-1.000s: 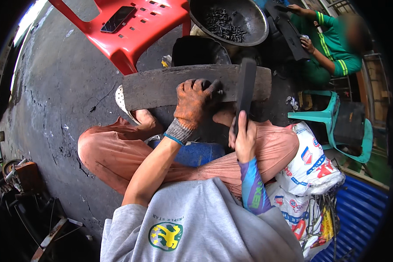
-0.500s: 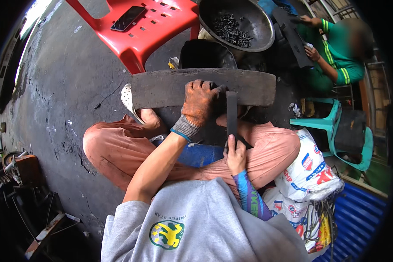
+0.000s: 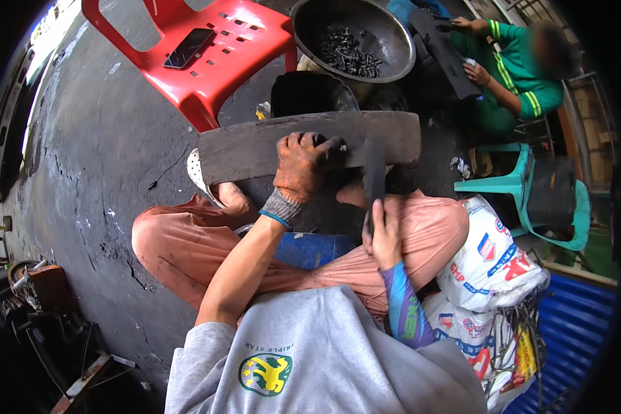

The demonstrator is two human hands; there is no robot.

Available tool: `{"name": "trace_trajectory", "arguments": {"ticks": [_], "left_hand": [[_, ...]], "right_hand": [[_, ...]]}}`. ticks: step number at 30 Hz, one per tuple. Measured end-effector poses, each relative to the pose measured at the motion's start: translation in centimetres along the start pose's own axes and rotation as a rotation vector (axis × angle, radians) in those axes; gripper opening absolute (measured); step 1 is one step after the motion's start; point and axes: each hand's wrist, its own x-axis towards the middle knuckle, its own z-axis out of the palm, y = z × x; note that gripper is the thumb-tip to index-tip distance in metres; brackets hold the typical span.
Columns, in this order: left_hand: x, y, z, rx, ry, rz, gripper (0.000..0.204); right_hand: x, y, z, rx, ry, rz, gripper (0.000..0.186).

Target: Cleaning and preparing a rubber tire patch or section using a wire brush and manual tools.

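Observation:
A long, curved dark board (image 3: pixel 241 146) lies across in front of my crossed legs. My left hand (image 3: pixel 301 169), in a stained orange glove with a grey cuff, rests over the board's middle with curled fingers. Whatever small thing its fingertips pinch is too dark to tell. My bare right hand (image 3: pixel 385 234) grips a flat, dark, knife-like blade (image 3: pixel 374 169) with a finger laid along it. Motion blurs the blade, and its far end overlaps the board just right of the glove. The handle is hidden in my palm.
Beyond the board stand a black container (image 3: pixel 310 93) and a metal basin (image 3: pixel 400 65) of dark scraps. A red chair (image 3: pixel 248 52) holds a phone (image 3: pixel 189 48). At right are a co-worker in green (image 3: pixel 531 76), a teal stool (image 3: pixel 497 185) and white sacks (image 3: pixel 486 255).
My right hand and the blade have moved right, away from the glove. The left hand stays on the board. The whole view has shifted a little.

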Motion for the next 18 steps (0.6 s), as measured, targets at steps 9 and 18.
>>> {"name": "trace_trajectory", "arguments": {"ticks": [9,18], "left_hand": [[-0.2,0.0,1.4,0.065,-0.028,-0.012,0.036],[0.3,0.6,1.1,0.022,-0.045,0.024,0.035]], "right_hand": [[1.9,1.5,2.8,0.239,-0.178,0.034,0.049],[5.1,-3.5,2.0,-0.001,0.036,-0.03,0.054]]}}
